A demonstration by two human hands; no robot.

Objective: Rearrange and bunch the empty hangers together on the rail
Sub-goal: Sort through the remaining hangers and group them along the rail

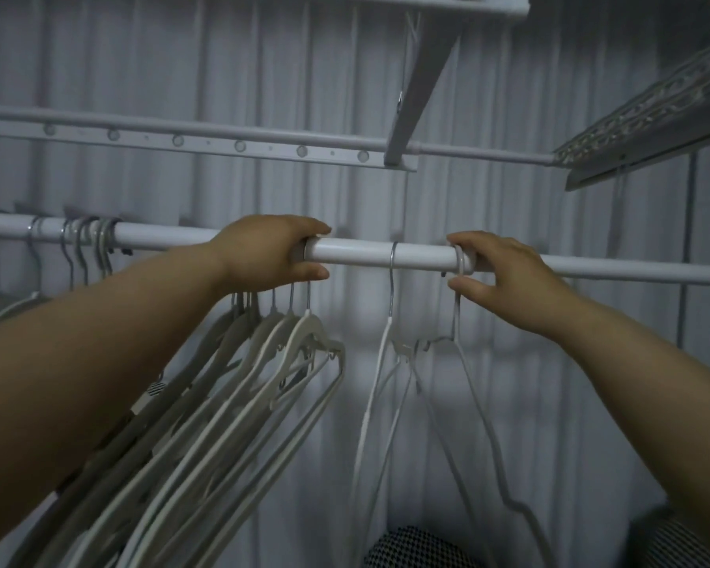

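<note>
Your left grip (pixel 269 254) is clenched round the white rail (pixel 369 254), fingers over the top and thumb underneath. It covers the spot where the hooks of the bunch of hangers (pixel 271 375) sit. Those pale hangers drop straight below that grip and fan down and to its left, packed close against one another.

Your right grip (pixel 509 276) is further along the same rail. Its thumb and fingertips are pinched on the hook of a white wire hanger (pixel 460 262), which is looped over the rail and hangs just under that grip.

Between your two grips a single metal-hooked hanger (pixel 391 289) hangs alone on the rail. It is nearer your right grip than your left and touches neither. Its white body overlaps the wire hanger's lower down, and you cannot tell whether the two touch there.

Well beyond your left grip, toward the far end of the rail, a few more grey hooks (pixel 85 239) sit close together, apart from the bunch you hold.

Above both grips runs a perforated bar (pixel 177 140). A wire shelf (pixel 648 108) slopes up above your right grip. Far below your right grip lies a patch of checked fabric (pixel 419 545).
</note>
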